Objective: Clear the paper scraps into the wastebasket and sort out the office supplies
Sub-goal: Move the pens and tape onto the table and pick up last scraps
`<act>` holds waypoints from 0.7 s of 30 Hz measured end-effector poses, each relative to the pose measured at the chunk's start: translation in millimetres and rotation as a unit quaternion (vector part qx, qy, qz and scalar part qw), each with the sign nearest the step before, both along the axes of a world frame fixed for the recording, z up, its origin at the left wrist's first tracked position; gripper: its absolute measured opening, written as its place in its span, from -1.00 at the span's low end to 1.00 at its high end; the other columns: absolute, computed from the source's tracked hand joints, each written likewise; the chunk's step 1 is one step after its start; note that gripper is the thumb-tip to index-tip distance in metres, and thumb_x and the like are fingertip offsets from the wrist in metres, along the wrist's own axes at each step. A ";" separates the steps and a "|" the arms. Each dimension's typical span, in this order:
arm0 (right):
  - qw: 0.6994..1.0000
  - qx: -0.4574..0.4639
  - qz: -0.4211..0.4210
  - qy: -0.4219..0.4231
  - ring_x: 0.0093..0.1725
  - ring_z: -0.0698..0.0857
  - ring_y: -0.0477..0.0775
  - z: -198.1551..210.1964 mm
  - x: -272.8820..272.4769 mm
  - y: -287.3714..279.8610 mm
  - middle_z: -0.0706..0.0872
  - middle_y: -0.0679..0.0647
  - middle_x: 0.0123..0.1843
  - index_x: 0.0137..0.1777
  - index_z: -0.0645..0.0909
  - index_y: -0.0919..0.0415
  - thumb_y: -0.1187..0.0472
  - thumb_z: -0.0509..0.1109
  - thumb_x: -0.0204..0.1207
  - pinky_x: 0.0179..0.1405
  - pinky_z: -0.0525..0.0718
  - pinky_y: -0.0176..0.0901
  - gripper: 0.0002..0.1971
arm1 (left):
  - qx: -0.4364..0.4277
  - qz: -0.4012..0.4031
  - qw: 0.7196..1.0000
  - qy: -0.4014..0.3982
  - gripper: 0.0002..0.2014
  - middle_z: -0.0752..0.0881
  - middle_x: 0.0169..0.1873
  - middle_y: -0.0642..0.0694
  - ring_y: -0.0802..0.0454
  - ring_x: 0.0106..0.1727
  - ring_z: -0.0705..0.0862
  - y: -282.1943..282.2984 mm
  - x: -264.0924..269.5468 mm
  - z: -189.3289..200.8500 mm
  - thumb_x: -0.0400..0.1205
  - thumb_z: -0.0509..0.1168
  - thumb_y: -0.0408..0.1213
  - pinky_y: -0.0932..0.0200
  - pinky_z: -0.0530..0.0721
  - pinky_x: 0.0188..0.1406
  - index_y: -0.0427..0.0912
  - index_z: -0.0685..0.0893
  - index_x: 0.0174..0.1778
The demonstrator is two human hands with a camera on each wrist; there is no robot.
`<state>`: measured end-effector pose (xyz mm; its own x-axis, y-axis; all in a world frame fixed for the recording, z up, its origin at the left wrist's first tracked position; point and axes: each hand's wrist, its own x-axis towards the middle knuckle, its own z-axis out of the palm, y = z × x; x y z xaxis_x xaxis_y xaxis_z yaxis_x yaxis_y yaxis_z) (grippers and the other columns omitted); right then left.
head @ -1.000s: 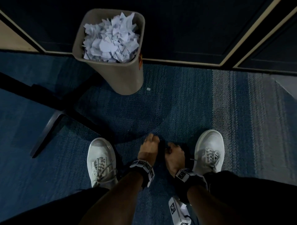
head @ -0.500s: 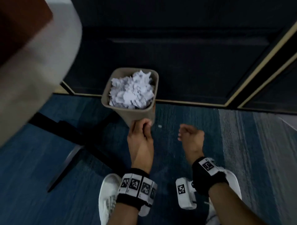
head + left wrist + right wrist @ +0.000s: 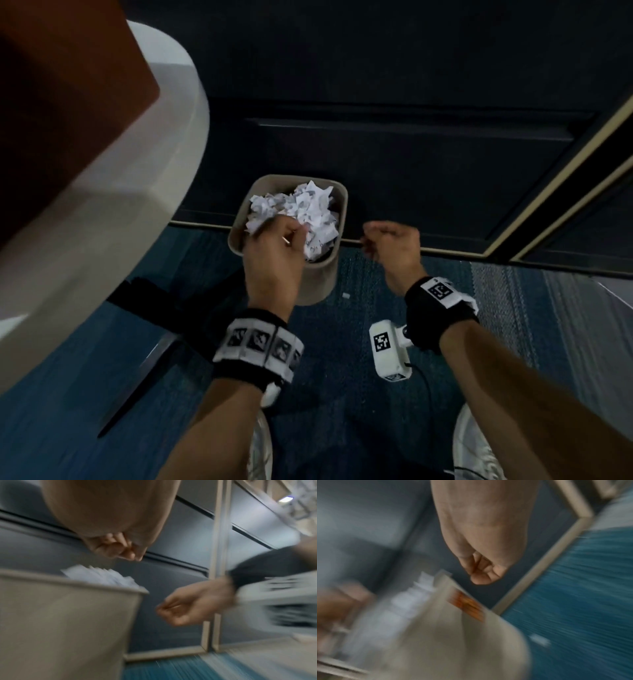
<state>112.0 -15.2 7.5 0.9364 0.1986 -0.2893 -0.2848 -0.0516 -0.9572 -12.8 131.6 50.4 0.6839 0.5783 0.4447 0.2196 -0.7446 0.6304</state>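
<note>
The beige wastebasket [image 3: 318, 281] stands on the blue carpet against a dark wall panel, heaped with white paper scraps [image 3: 308, 209]. My left hand [image 3: 277, 240] hovers over the basket's near rim with its fingers bunched to a point. In the left wrist view those fingertips [image 3: 130, 555] meet above the scraps [image 3: 99, 576], and nothing shows between them. My right hand [image 3: 387, 240] hangs just right of the basket, curled into a loose fist [image 3: 486, 573]; whatever it may hold is hidden. Both wrist views are blurred.
A white-edged table [image 3: 144, 205] with a brown top juts in at upper left, its dark metal leg [image 3: 144, 377] slanting across the carpet below. One small white scrap [image 3: 346, 295] lies on the carpet right of the basket. My pale shoes [image 3: 476, 445] are at the bottom.
Both hands rose from the carpet between my shoes up to the basket. The left now hangs over its rim and the right beside it. The view lifted, and the table came in.
</note>
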 end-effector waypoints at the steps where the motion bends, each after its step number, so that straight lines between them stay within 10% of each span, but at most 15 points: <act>1: 0.999 -0.024 -0.008 0.026 -0.54 0.61 -0.01 -21.6 -0.8 -4.8 0.69 0.18 -0.41 -0.22 0.72 0.28 0.45 0.34 0.61 -0.56 0.54 -0.19 -0.79 | -0.010 -0.036 0.999 -0.005 -0.93 0.79 -0.25 -0.01 0.01 -0.25 0.74 -19.8 -5.5 -5.8 0.65 0.39 -0.23 0.03 0.72 -0.21 -0.11 0.74 -0.12; 6: 0.971 -0.213 0.094 0.046 -0.40 0.71 0.18 -112.0 -15.3 -18.1 0.77 0.26 -0.35 -0.37 0.75 0.20 0.41 0.45 0.51 -0.30 0.75 0.02 -0.76 | -0.059 -0.144 0.967 0.201 -0.79 0.74 -0.04 -0.16 -0.19 -0.07 0.71 -90.5 -29.0 -100.8 0.75 0.15 -0.25 -0.12 0.65 -0.15 -0.05 0.66 0.20; 10: 0.934 -0.298 0.196 -0.021 -0.13 0.76 0.09 -145.1 -13.5 -4.9 0.81 0.14 -0.16 -0.10 0.84 0.28 0.29 0.52 0.52 -0.11 0.71 -0.16 -0.92 | -0.144 -0.157 0.916 0.340 -0.68 0.64 0.29 -0.22 -0.28 0.29 0.62 -73.8 -29.7 -186.3 0.73 0.13 -0.27 -0.08 0.61 0.11 -0.08 0.59 0.39; 15: 0.898 -0.366 0.242 -0.038 0.18 0.71 0.31 -180.0 2.9 11.9 0.76 0.26 0.16 0.22 0.75 0.27 0.21 0.53 0.53 0.20 0.72 0.08 -0.71 | -0.122 -0.183 0.861 0.458 -0.50 0.18 0.69 -0.14 -0.16 0.69 0.14 -46.8 -9.0 -222.1 0.83 -0.03 -0.18 -0.18 0.33 0.55 -0.15 0.15 0.71; 21: 0.886 -0.388 0.222 -0.123 0.08 0.72 0.31 -205.8 0.5 20.1 0.78 0.22 0.08 0.12 0.76 0.17 0.18 0.49 0.55 -0.12 0.59 -0.06 -0.82 | -0.116 -0.210 0.822 0.516 -0.41 -0.11 0.74 -0.04 -0.06 0.75 -0.14 -44.7 -1.3 -232.7 0.81 -0.03 -0.28 -0.28 0.18 0.64 -0.08 -0.10 0.76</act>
